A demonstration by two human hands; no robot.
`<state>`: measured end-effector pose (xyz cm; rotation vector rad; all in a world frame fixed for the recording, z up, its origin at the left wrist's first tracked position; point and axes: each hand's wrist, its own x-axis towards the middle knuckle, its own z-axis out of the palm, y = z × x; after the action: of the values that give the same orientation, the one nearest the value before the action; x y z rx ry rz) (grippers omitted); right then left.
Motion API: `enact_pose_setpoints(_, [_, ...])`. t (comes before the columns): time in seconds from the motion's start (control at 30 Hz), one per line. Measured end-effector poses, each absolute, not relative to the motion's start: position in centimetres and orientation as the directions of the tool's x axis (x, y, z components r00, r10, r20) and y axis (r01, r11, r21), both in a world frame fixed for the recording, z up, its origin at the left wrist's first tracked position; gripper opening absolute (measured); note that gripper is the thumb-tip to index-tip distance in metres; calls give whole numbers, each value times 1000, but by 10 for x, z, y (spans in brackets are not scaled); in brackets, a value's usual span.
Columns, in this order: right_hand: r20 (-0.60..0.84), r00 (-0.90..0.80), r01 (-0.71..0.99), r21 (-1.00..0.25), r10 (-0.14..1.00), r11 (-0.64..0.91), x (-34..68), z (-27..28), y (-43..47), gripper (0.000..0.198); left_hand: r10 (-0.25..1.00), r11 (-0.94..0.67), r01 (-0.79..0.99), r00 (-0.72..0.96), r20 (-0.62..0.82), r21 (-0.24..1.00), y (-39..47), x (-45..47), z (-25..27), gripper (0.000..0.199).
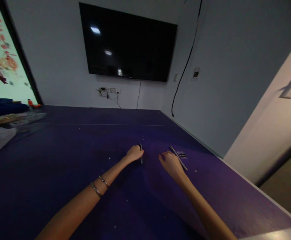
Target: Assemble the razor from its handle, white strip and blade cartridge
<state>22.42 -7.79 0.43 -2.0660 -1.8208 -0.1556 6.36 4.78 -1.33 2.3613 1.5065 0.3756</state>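
My left hand (134,153) is closed around a small slim object (140,146) with a dark, shiny top. A thin pale end of it shows below the fingers, close to the purple tabletop; its exact kind is too small to make out. To the right, my right hand (172,163) hovers over the table with loosely bent fingers apart, and nothing shows in them. Just beyond that hand lies a thin grey strip (182,163), partly behind the hand. Beside the strip is a small clear packet (182,155) with dark pieces in it.
Small white scraps (109,158) dot the purple table (67,173). Plastic bags (0,138) and dark blue cloth (5,107) lie at the far left. A black cable (185,68) hangs by the right wall, and a television (130,43) is mounted ahead.
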Motion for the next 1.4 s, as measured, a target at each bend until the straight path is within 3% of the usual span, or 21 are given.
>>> enact_pose_setpoints(0.2, [174, 344, 936, -134, 923, -324, 302, -1, -78, 31, 931, -346, 900, 365, -22, 266, 66, 5, -10, 36])
enact_pose_setpoints(0.47, [27, 413, 909, -69, 910, -410, 341, -13, -75, 44, 942, -309, 936, 326, -82, 170, 68, -21, -21, 36])
enact_pose_setpoints(0.83, [-59, 278, 960, -20, 959, -279, 354, -32, -59, 38, 942, -328, 936, 334, -28, 128, 59, -22, -26, 41])
enact_pose_setpoints(1.0, [-31, 243, 970, -21, 970, -243, 344, -33, -57, 38, 952, -304, 943, 308, -3, 137, 50, -26, -27, 51])
enact_pose_setpoints(1.23, [40, 229, 971, -81, 973, -225, 256, -30, -48, 41, 967, -251, 956, 255, -6, 153, 42, -23, -29, 39])
enact_pose_setpoints(1.4, [110, 105, 992, -86, 988, -96, 182, -29, -39, 42, 967, -252, 955, 255, -1, 154, 41, -18, -29, 37])
